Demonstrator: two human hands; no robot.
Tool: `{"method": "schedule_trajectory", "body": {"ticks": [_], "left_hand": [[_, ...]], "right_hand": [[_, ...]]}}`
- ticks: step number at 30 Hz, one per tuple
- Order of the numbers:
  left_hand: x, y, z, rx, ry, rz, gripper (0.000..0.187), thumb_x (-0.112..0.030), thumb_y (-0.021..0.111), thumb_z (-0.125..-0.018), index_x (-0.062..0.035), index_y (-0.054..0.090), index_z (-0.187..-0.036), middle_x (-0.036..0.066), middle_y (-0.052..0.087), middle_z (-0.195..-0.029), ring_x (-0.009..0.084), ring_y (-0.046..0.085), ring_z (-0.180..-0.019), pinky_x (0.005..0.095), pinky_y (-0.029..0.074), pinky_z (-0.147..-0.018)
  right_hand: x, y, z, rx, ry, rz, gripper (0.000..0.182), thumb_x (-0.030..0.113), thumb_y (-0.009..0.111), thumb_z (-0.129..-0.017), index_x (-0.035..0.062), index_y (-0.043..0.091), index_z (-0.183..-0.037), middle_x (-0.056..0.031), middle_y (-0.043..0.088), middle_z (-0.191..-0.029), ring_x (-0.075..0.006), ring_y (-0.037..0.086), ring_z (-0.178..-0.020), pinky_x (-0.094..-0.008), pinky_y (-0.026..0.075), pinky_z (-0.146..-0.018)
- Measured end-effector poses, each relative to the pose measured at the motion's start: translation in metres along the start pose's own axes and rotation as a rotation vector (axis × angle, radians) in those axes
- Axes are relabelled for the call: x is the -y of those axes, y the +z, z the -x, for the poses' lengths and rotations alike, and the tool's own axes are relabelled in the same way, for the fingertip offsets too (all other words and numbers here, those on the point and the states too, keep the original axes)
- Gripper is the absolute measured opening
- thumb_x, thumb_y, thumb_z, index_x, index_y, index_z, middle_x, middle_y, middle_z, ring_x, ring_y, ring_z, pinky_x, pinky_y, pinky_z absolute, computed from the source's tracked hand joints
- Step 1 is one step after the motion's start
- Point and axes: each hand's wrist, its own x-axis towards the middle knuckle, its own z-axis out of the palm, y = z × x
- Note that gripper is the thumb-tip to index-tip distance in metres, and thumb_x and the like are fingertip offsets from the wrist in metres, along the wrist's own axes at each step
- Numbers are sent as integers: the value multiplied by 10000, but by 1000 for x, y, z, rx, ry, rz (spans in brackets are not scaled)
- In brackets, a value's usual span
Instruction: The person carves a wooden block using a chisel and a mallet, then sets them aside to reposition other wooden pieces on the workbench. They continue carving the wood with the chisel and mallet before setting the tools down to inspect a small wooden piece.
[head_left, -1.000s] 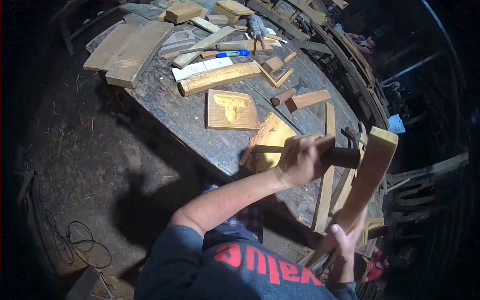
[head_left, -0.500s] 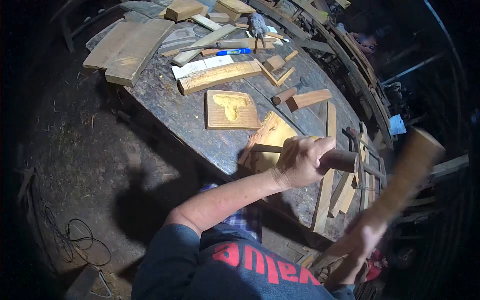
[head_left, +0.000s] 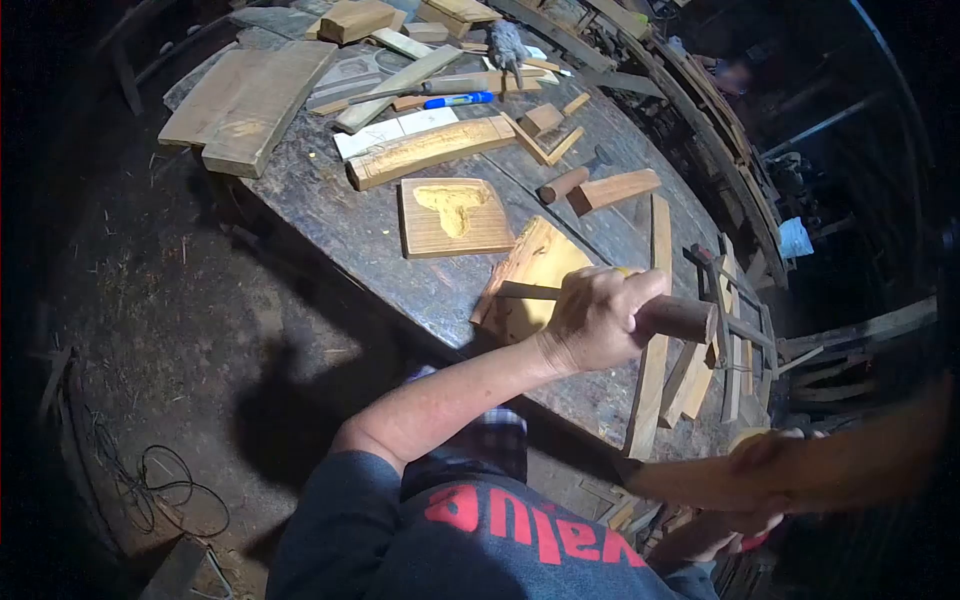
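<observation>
My left hand (head_left: 598, 318) is closed around a chisel with a dark round wooden handle (head_left: 682, 317). Its blade end rests on a pale wooden board (head_left: 533, 268) lying tilted on the dark workbench (head_left: 350, 225). My right hand (head_left: 745, 515), low at the right, grips a long wooden mallet (head_left: 850, 462). The mallet is blurred and lies nearly level, away from the chisel handle.
On the bench lie a square board with a carved hollow (head_left: 453, 215), a long carved strip (head_left: 425, 150), a wide plank (head_left: 250, 100), a blue pen (head_left: 458, 100), small blocks (head_left: 612, 190) and upright slats (head_left: 655, 330). Cables (head_left: 160, 480) lie on the dirt floor at left.
The mallet in my right hand has swung from standing upright beside the chisel handle, out to the right and down to a low, nearly level position. My left hand has stayed on the chisel.
</observation>
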Motion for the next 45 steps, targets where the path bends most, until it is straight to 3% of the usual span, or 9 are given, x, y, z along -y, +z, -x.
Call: {"method": "schedule_trajectory", "body": {"ticks": [8, 13, 17, 21, 24, 27, 28, 38, 45], "left_hand": [[1, -3, -5, -13, -7, -6, 192, -98, 726, -724, -103, 551, -803, 103, 615, -688, 355, 649, -642, 441, 478, -562], [-1, -1, -2, 20, -19, -9, 196, -104, 737, -719, -109, 565, -812, 106, 615, -690, 349, 656, -663, 439, 481, -563], [2, -2, -3, 1, -11, -66, 207, -119, 749, -709, -107, 571, -813, 108, 627, -685, 340, 661, -644, 431, 483, -561], [3, -3, -3, 23, 7, -28, 192, -113, 742, -718, -104, 575, -811, 106, 625, -676, 340, 660, -635, 423, 482, -553], [2, -2, -2, 59, 8, -51, 179, -101, 732, -727, -103, 576, -815, 105, 629, -692, 337, 661, -645, 419, 483, -554], [4, -2, -2, 64, 5, -48, 176, -100, 727, -731, -102, 577, -822, 107, 632, -706, 342, 656, -651, 420, 483, -558], [5, -2, -3, 75, 10, -68, 181, -95, 725, -722, -102, 577, -825, 109, 627, -702, 346, 653, -651, 423, 481, -559], [5, 0, 2, 141, 33, -90, 170, -51, 672, -696, -100, 561, -816, 116, 615, -694, 367, 642, -663, 452, 478, -572], [4, -2, 9, 217, 112, -140, 225, -9, 612, -626, -86, 554, -829, 116, 594, -727, 360, 630, -691, 461, 469, -578]], "right_hand": [[-13, -9, -19, -91, -62, 155, 1057, 398, 835, -691, -25, 299, -1498, -148, 481, -1390, -278, 518, -1217, -369, 428, -1030], [15, -49, -4, 37, -375, -785, 592, 433, 653, -906, -25, 539, -1264, -116, 569, -1200, -268, 612, -1002, -445, 514, -852], [7, 34, -5, -57, -116, 155, 952, 505, 748, -763, -23, 356, -1452, -136, 532, -1232, -261, 562, -1097, -404, 465, -940], [15, -23, -7, -93, 94, 23, 982, 457, 763, -722, -32, 344, -1463, -137, 561, -1197, -276, 561, -1104, -378, 462, -961], [-20, -51, 7, 232, -145, -1010, 621, 322, 653, -853, -45, 458, -1314, -170, 575, -1111, -258, 591, -964, -393, 504, -863], [-118, -48, 44, -433, -207, -172, 753, 340, 793, -673, 24, 489, -1285, -110, 581, -1080, -232, 581, -908, -366, 502, -822], [12, 16, 7, 40, 33, 288, 908, 388, 832, -667, -33, 435, -1367, -163, 561, -1157, -314, 567, -1061, -455, 454, -960], [-10, 60, -24, -10, 198, 63, 681, 293, 766, -804, -26, 471, -1328, -144, 610, -1146, -233, 592, -1049, -359, 467, -938], [-57, 111, -61, -73, 111, 398, 607, 299, 789, -780, -33, 499, -1197, -265, 573, -1160, -438, 584, -1076, -495, 464, -935]]}}
